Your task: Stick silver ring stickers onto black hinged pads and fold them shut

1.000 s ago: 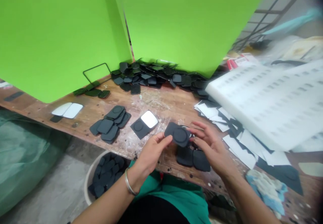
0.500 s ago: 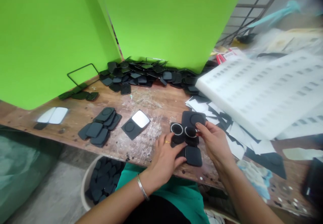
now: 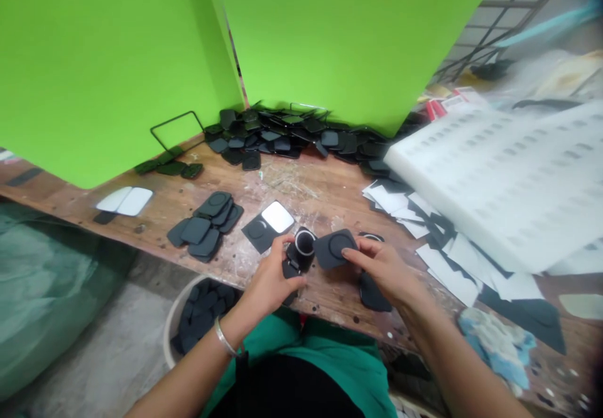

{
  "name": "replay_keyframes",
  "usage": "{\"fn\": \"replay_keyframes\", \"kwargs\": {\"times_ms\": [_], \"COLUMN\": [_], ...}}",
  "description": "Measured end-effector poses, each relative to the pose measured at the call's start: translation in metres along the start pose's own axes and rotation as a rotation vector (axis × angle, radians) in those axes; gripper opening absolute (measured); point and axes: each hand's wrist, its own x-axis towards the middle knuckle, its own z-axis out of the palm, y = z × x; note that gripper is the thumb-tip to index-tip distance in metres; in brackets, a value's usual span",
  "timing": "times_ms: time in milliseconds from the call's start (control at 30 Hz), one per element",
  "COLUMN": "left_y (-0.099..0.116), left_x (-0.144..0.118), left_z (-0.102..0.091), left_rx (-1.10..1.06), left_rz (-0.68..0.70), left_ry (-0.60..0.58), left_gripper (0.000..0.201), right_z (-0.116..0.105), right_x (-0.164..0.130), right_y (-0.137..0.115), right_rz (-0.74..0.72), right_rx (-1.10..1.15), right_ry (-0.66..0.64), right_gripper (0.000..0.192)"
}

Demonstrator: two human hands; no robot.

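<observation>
My left hand (image 3: 269,281) is closed around the side of a black folding charger-like piece (image 3: 300,256) with a white ring on its face, tilted up over the bench edge. Between the thumb and fingers of my right hand (image 3: 385,266) is a dark grey pad (image 3: 332,256) with a ring outline, its left edge close to the ringed piece. Partly behind that hand lies a second black piece (image 3: 374,295), and a bit of its white ring shows above the fingers. Left of the hands rests a dark sheet (image 3: 257,237) with a white rounded square (image 3: 278,217) on it.
A stack of dark pads (image 3: 205,229) and two white pads (image 3: 134,201) lie to the left. Black parts (image 3: 282,135) are heaped against the green panel (image 3: 330,34). Paper scraps (image 3: 452,273), a white foam tray (image 3: 509,179) and a cloth (image 3: 497,342) occupy the right. Below stands a filled bucket (image 3: 172,336).
My left hand has lifted one ringed piece and moved it left, away from the other. My right hand has raised the dark grey pad off the pieces and brought it left.
</observation>
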Motion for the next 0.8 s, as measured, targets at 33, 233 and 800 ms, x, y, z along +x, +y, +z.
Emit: {"fn": "replay_keyframes", "kwargs": {"times_ms": [33,233,800], "left_y": [0.0,0.01,0.004], "left_x": [0.0,-0.007,-0.014], "left_z": [-0.003,-0.015,-0.021], "left_rx": [-0.114,-0.666,-0.772], "left_rz": [-0.054,-0.223,-0.265], "left_ry": [-0.033,-0.283,-0.404], "left_gripper": [0.071,0.053,0.04], "right_z": [0.004,0.018,0.035], "right_x": [0.001,0.006,0.004], "right_y": [-0.002,-0.004,-0.008], "right_rz": [0.009,0.071,0.225], "right_rx": [0.0,0.004,0.031], "right_ry": [-0.028,-0.132,-0.241], "right_gripper": [0.035,0.032,0.031]}}
